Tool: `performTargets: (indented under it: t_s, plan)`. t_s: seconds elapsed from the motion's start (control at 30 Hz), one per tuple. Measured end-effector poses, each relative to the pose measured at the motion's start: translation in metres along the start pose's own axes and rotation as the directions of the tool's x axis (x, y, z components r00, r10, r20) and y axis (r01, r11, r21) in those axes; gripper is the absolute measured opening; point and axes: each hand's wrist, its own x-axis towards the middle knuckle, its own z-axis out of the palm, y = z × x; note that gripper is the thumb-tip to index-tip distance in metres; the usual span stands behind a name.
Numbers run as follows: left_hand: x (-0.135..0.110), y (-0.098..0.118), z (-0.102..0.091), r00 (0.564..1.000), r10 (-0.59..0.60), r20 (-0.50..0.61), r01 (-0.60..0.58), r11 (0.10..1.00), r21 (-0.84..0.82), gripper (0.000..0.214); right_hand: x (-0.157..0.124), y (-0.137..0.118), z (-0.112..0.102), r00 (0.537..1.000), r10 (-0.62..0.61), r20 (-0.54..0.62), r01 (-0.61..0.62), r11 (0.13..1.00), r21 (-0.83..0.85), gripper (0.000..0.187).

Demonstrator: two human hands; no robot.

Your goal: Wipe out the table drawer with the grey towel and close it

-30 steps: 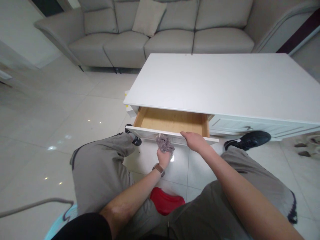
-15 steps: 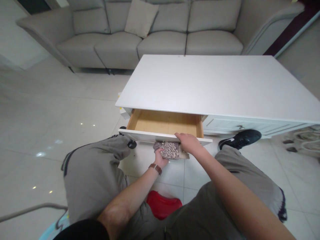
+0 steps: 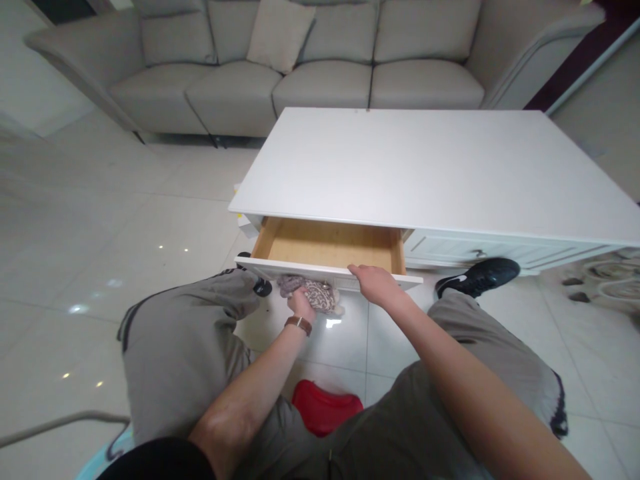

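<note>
My left hand (image 3: 302, 305) is closed on a patterned grey-brown cloth (image 3: 321, 295), pressed against the outer face of the drawer front just below its top edge. The pulled-out drawer (image 3: 325, 241) shows a bare wooden bottom and a white front. At the right part of that front, my right hand (image 3: 373, 283) grips the top edge, its fingers bent over the rim. The drawer belongs to a white coffee table (image 3: 415, 170). Part of the cloth lies in shadow beneath the drawer's edge.
A grey sofa (image 3: 325, 83) stands behind the table. Between my legs is a red plastic seat or stool (image 3: 325, 408). A second, closed drawer (image 3: 465, 250) is at the right. A light blue basin-like thing (image 3: 107, 457) and a grey hose (image 3: 65, 421) are at lower left.
My left hand has slid the cloth leftward along the drawer front. My right hand keeps its hold on the top edge, and the drawer stays out about as far.
</note>
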Motion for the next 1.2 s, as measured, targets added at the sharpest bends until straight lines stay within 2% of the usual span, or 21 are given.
performTargets:
  t_s: [0.07, 0.13, 0.2, 0.27, 0.33, 0.43, 0.57, 0.73, 0.8, 0.83, 0.9, 0.97, 1.07, 1.1, 1.13, 1.2]
  plan:
    - [-0.005, 0.004, 0.003, 0.985, 0.139, -0.099, -0.139, 0.99, 0.011, 0.038, 0.0, 0.0, 0.0, 1.0, -0.002, 0.001, 0.002, 1.0, 0.006, 0.046]
    - [-0.015, 0.004, 0.006, 0.956, 0.262, -0.129, -0.259, 0.965, 0.043, 0.04, 0.0, -0.001, 0.0, 1.0, -0.003, 0.001, 0.003, 1.0, 0.016, 0.047]
    - [-0.03, 0.001, 0.007, 0.917, 0.396, -0.04, -0.39, 0.915, 0.106, 0.04, 0.001, 0.0, 0.002, 1.0, -0.004, -0.006, 0.004, 1.0, 0.026, 0.048]
    - [-0.046, -0.004, 0.007, 0.866, 0.481, 0.137, -0.499, 0.846, 0.186, 0.04, 0.003, 0.003, 0.003, 1.0, -0.015, -0.013, 0.015, 0.999, 0.036, 0.051]
    - [-0.058, -0.009, 0.006, 0.838, 0.457, 0.297, -0.533, 0.803, 0.267, 0.037, 0.005, 0.011, 0.003, 0.999, -0.047, -0.005, 0.047, 0.998, 0.052, 0.055]
    - [-0.069, -0.014, 0.006, 0.817, 0.378, 0.435, -0.54, 0.768, 0.346, 0.03, 0.006, 0.029, -0.003, 0.997, -0.074, 0.038, 0.07, 0.993, 0.092, 0.058]
    - [-0.073, -0.016, 0.007, 0.726, 0.273, 0.631, -0.587, 0.723, 0.364, 0.031, 0.001, 0.052, -0.012, 0.997, 0.009, 0.079, -0.018, 0.994, 0.112, 0.049]
    - [-0.076, -0.019, 0.012, 0.609, 0.159, 0.777, -0.651, 0.661, 0.374, 0.047, -0.007, 0.055, -0.015, 0.995, 0.063, 0.073, -0.069, 0.994, 0.085, 0.047]
    - [-0.083, -0.027, 0.02, 0.555, 0.096, 0.826, -0.671, 0.639, 0.376, 0.048, -0.008, 0.052, -0.016, 0.995, 0.069, 0.07, -0.074, 0.995, 0.071, 0.047]
    - [-0.088, -0.033, 0.025, 0.542, 0.065, 0.838, -0.664, 0.644, 0.38, 0.045, -0.008, 0.05, -0.017, 0.995, 0.071, 0.07, -0.076, 0.995, 0.065, 0.047]
    - [-0.1, -0.05, 0.039, 0.543, 0.023, 0.839, -0.631, 0.671, 0.39, 0.035, -0.008, 0.049, -0.017, 0.994, 0.079, 0.073, -0.083, 0.995, 0.056, 0.047]
    - [-0.111, -0.071, 0.054, 0.561, 0.02, 0.827, -0.607, 0.689, 0.395, 0.028, -0.008, 0.049, -0.017, 0.994, 0.08, 0.072, -0.083, 0.995, 0.048, 0.047]
    - [-0.117, -0.102, 0.071, 0.575, 0.046, 0.817, -0.647, 0.637, 0.42, 0.023, -0.007, 0.051, -0.017, 0.996, 0.076, 0.056, -0.078, 0.996, 0.04, 0.045]
    - [-0.115, -0.111, 0.073, 0.601, 0.048, 0.798, -0.643, 0.622, 0.447, 0.021, -0.007, 0.052, -0.016, 0.996, 0.076, 0.056, -0.079, 0.996, 0.04, 0.044]
    - [-0.111, -0.118, 0.073, 0.656, 0.052, 0.753, -0.608, 0.628, 0.487, 0.02, -0.007, 0.052, -0.016, 0.995, 0.079, 0.06, -0.082, 0.996, 0.04, 0.043]
    - [-0.096, -0.126, 0.066, 0.806, 0.057, 0.589, -0.462, 0.682, 0.566, 0.023, -0.007, 0.052, -0.016, 0.994, 0.082, 0.078, -0.085, 0.996, 0.039, 0.042]
